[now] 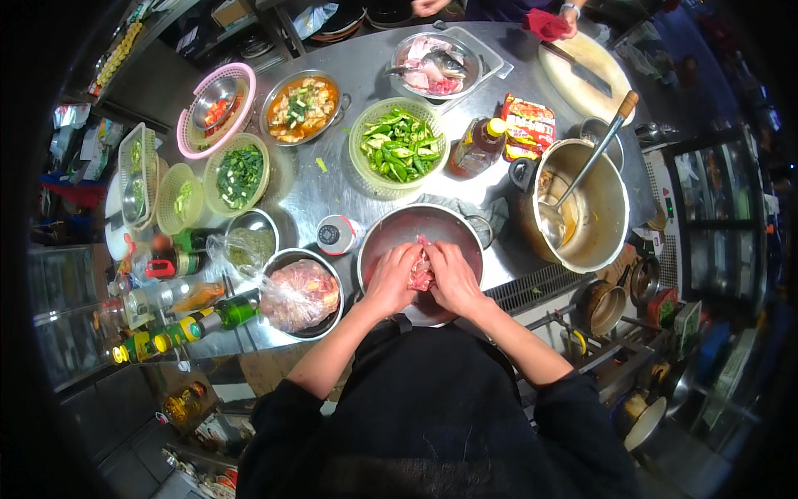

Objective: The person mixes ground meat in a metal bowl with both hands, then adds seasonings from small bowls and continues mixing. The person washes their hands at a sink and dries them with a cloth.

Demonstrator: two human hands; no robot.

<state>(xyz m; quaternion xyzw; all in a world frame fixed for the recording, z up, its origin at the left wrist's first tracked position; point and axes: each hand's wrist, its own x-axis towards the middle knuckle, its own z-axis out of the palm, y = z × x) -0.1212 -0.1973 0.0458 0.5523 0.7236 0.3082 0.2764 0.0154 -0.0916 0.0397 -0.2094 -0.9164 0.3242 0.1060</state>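
My left hand (394, 274) and my right hand (454, 274) press together around raw red meat (423, 272). They hold it over a wide metal bowl (385, 226) at the table's near edge. Reddish liquid seems to coat the bowl's inside; its near part is hidden by my hands and forearms. Just left of the bowl stands a white bottle or can (340, 235) with a dark cap. Further left, a metal bowl (337, 318) holds a clear plastic bag of raw meat (300, 294). A grey cloth (492, 215) lies behind the bowl's right handle.
Green peppers fill a basket (360, 159) beyond the bowl. A sauce bottle (477, 150) stands beside red packets (527, 128). At right is a large pot (595, 206) with a ladle (595, 159). A cleaver (589, 75) lies on a round board (561, 59), near another person's hand (570, 22).
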